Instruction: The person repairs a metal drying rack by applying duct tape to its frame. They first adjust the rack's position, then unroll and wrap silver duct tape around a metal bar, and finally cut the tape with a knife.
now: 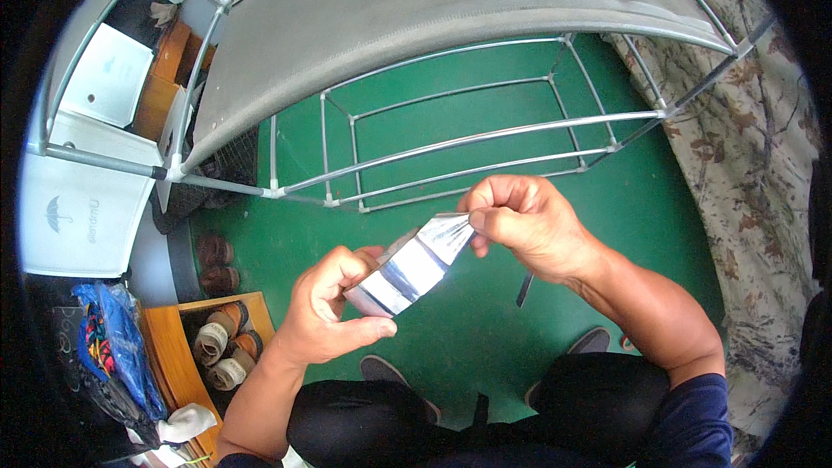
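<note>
Between my hands is a shiny silvery roll (403,277) that looks like wide tape; its exact kind is hard to tell. My left hand (325,308) grips its lower left end, thumb along the near side and fingers partly hidden behind. A creased, tapering strip (446,236) rises from the roll's right side. My right hand (529,224) pinches the tip of that strip between thumb and forefinger. Both hands are held above the green floor, in front of a metal tube frame (468,146).
Grey fabric (433,0) covers the frame's far part. A thin dark strip (524,290) lies on the floor. To the left are a wooden shoe box (260,308), a blue plastic bag (126,338) and white panels (87,208). Camouflage-patterned cloth (745,234) hangs along the right.
</note>
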### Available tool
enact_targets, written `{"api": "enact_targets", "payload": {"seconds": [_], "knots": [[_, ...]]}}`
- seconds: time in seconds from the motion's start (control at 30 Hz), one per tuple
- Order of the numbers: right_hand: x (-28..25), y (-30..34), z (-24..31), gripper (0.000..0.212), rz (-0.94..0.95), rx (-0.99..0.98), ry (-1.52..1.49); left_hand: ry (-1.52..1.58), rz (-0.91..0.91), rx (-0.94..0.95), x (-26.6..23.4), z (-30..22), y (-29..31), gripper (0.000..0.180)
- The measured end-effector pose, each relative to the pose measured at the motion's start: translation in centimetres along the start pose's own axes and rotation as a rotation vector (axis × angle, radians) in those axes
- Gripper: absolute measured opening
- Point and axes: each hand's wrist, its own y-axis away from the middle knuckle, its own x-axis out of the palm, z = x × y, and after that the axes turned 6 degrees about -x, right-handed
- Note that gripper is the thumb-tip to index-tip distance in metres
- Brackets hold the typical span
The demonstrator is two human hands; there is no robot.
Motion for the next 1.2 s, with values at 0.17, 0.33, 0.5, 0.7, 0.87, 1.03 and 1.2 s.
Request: {"api": "enact_targets", "payload": {"seconds": [0.17, 0.33, 0.5, 0.7, 0.87, 1.03, 1.2], "knots": [[-0.4, 0.1, 0.3, 0.007, -0.024, -0.029, -0.117, 0.174, 0.020, 0.049, 0.1, 0.2, -0.3, 0.042], [-0.4, 0.2, 1.2, 0.005, 0.034, -0.050, -0.089, 0.243, 0.038, -0.008, 0.0, -0.2, -0.2, 0.042], [1.2, 1.0, 1.5, 0.007, 0.163, -0.068, 0.004, -0.035, 0.043, -0.082, -0.2, -0.3, -0.7, 0.050], [1.7, 1.2, 1.5, 0.007, 0.192, -0.059, 0.000, -0.162, 0.110, -0.002, 0.0, 0.3, -0.9, 0.035], [2.2, 1.0, 1.5, 0.012, 0.116, 0.009, -0.030, 0.042, 0.108, -0.146, 0.2, 0.9, -0.5, 0.032], [2.5, 1.0, 0.7, 0.012, 0.098, 0.024, -0.145, 0.050, 0.069, -0.283, 0.6, 0.3, -0.7, 0.032], [3.3, 1.0, -0.5, 0.008, 0.065, -0.003, -0.082, -0.368, -0.240, 0.165, 1.6, -0.6, -1.5, 0.052]]}}
